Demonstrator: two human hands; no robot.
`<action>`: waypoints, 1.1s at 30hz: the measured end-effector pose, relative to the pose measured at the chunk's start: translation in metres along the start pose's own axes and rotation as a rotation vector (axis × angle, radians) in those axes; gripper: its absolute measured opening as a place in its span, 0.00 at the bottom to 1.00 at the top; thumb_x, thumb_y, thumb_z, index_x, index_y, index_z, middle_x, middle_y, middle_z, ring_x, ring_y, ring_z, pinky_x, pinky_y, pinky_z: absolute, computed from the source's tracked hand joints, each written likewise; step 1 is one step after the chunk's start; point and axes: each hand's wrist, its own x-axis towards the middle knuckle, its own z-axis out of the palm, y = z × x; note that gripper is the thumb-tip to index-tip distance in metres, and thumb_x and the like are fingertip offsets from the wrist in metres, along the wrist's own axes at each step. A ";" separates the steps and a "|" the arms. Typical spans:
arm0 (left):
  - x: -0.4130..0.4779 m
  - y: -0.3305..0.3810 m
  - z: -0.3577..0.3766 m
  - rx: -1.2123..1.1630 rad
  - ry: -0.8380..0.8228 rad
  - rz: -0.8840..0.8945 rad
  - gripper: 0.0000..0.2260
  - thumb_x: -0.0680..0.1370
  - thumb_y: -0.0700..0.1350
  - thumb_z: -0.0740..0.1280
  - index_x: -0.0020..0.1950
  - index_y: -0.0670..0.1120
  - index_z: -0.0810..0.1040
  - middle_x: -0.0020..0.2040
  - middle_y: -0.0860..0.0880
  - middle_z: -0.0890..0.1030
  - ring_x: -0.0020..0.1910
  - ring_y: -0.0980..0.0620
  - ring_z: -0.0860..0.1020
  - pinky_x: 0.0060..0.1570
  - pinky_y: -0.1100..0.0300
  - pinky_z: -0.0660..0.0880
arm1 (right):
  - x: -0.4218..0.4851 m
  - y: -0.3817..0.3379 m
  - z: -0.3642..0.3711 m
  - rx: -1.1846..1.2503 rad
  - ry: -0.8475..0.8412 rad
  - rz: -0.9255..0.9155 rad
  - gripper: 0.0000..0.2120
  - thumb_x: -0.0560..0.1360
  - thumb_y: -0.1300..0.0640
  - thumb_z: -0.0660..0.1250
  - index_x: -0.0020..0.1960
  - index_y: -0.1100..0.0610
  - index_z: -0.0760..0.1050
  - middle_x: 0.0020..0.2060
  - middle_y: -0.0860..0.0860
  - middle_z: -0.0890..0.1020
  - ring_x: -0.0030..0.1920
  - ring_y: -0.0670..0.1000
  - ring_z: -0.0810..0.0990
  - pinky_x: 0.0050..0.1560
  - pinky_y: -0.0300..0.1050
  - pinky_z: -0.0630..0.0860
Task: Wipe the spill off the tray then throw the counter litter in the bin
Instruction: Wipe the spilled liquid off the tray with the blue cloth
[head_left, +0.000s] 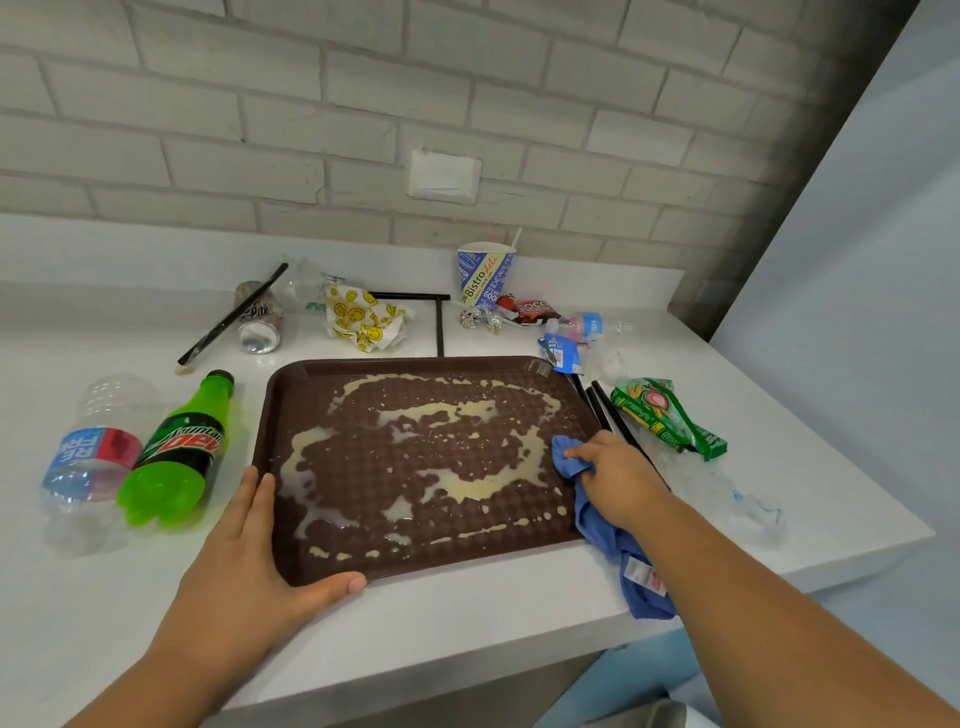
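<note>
Our right hand (618, 470) has the cloth (597, 525) bunched under it at the right edge of the tray (415, 362). The grip looks curled, but the fingers are partly hidden. The spill (470, 488) lies all to its left, spread along the tray's long left-right axis. Our left hand (244, 561) lies flat with fingers straight, bracing the near-left corner, so we'd sweep leftward toward it.
</note>
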 end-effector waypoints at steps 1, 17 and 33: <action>0.000 0.000 0.000 0.000 0.001 -0.001 0.63 0.51 0.78 0.62 0.77 0.49 0.46 0.77 0.57 0.42 0.76 0.55 0.51 0.71 0.53 0.61 | -0.003 -0.003 0.002 0.015 -0.019 -0.043 0.18 0.79 0.63 0.60 0.67 0.55 0.73 0.54 0.54 0.71 0.53 0.54 0.73 0.53 0.40 0.68; -0.001 0.000 0.001 -0.016 0.014 0.010 0.63 0.51 0.78 0.62 0.77 0.48 0.46 0.77 0.56 0.43 0.76 0.54 0.51 0.72 0.53 0.60 | -0.017 -0.006 -0.009 -0.040 -0.070 -0.013 0.18 0.74 0.68 0.62 0.53 0.47 0.80 0.56 0.50 0.74 0.54 0.56 0.76 0.54 0.46 0.74; 0.000 0.000 0.002 -0.004 0.007 0.016 0.62 0.52 0.77 0.62 0.77 0.48 0.46 0.78 0.56 0.43 0.76 0.54 0.51 0.72 0.53 0.59 | -0.039 -0.001 -0.007 0.066 -0.026 -0.064 0.10 0.73 0.50 0.70 0.35 0.42 0.72 0.46 0.43 0.75 0.49 0.48 0.77 0.49 0.42 0.73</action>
